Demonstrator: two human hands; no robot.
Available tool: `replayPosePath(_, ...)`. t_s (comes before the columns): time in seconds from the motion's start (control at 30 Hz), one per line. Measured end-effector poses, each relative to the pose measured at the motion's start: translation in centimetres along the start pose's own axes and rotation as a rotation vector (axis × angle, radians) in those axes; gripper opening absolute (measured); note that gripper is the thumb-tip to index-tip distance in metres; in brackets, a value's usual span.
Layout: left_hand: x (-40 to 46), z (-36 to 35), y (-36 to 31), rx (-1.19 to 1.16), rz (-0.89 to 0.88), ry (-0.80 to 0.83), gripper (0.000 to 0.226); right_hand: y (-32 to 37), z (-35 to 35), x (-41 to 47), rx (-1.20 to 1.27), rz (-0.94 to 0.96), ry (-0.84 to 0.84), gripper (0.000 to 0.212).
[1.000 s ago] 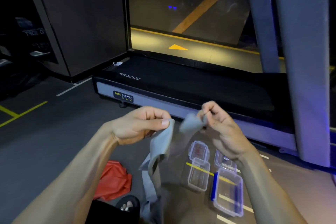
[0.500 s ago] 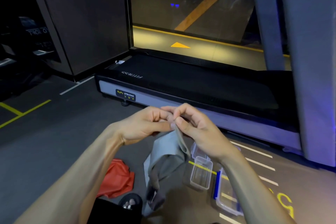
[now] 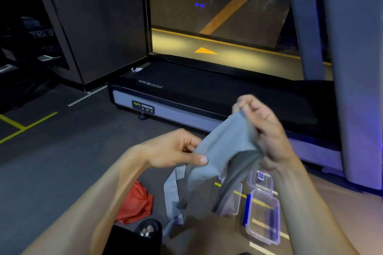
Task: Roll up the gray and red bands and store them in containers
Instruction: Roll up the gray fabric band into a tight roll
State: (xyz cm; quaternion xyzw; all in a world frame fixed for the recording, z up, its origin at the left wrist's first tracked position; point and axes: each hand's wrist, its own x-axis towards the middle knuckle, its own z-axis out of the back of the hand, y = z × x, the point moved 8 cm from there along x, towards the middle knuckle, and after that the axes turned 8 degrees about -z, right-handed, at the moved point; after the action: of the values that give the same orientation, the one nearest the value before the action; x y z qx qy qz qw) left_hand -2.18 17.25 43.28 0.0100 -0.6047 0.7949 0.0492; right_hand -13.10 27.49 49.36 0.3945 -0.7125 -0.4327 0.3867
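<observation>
The gray band (image 3: 223, 151) hangs in the air in front of me, spread between both hands, its tail trailing down to the floor. My left hand (image 3: 176, 149) pinches its lower left edge with thumb and fingers. My right hand (image 3: 263, 128) grips its upper end, raised higher. The red band (image 3: 136, 205) lies crumpled on the floor at lower left. Clear plastic containers sit on the floor below: a larger one with a blue clip (image 3: 263, 217), a lid (image 3: 260, 180) behind it, and a smaller one (image 3: 234, 201) partly hidden by the gray band.
A treadmill (image 3: 186, 97) stretches across the floor just beyond my hands, its thick upright (image 3: 356, 68) at the right. A sandalled foot (image 3: 148, 229) shows at the bottom beside the red band. Dark floor with yellow lines extends to the left.
My hands were pinched together on the gray band; now they have drawn apart, the right hand lifting its end up and right, spreading the band wider.
</observation>
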Motion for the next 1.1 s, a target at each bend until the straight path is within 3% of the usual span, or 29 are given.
replayPosePath(0.1,0.2,0.9,-0.4,0.052,-0.039,-0.095,0.008,0.3,1.5,0.3,0.218,-0.013,-0.011,0.022)
replayPosePath(0.2,0.4,1.0,-1.4,0.037,-0.137,-0.111,0.008,-1.1,3.0,0.5,0.206,-0.074,-0.072,0.025)
replayPosePath(0.33,0.0,1.4,-2.7,-0.324,-0.24,-0.204,0.01,-2.2,3.4,0.4,0.144,-0.127,-0.065,0.013)
replayPosePath(0.43,0.2,1.4,-2.0,-0.032,-0.17,-0.167,0.015,-1.0,2.7,-0.1,0.218,-0.069,-0.062,0.005)
replayPosePath(0.53,0.5,1.7,-1.6,0.075,-0.159,-0.209,0.02,0.0,2.0,-0.4,0.311,-0.007,-0.049,0.031)
replayPosePath(0.6,0.7,1.2,-1.5,0.102,-0.129,-0.213,0.021,0.0,1.8,-0.5,0.349,-0.007,-0.031,0.034)
replayPosePath(0.7,0.7,-0.9,-0.5,0.031,0.009,-0.016,0.008,-0.2,1.5,0.1,0.419,-0.004,0.013,0.02)
replayPosePath(0.77,0.6,-1.6,0.7,0.195,0.132,0.099,0.02,-0.4,1.6,-0.1,0.495,0.018,0.034,0.01)
replayPosePath(0.87,0.6,-1.3,2.4,0.482,0.233,0.149,0.021,-2.0,4.1,-0.6,0.484,-0.009,-0.152,0.022)
replayPosePath(0.93,0.9,-0.4,2.0,0.529,0.179,0.05,0.019,-2.2,5.5,-1.1,0.475,-0.012,-0.25,0.029)
replayPosePath(1.0,1.0,0.6,0.1,0.367,-0.041,-0.071,0.014,-1.2,5.2,-1.3,0.503,0.041,-0.243,0.022)
replayPosePath(1.07,0.3,1.7,-2.3,-0.065,-0.276,-0.208,0.022,0.0,4.8,-1.2,0.541,0.084,-0.24,0.033)
replayPosePath(1.1,0.0,2.4,-2.8,-0.304,-0.326,-0.262,0.034,0.4,4.8,-1.0,0.557,0.111,-0.221,0.028)
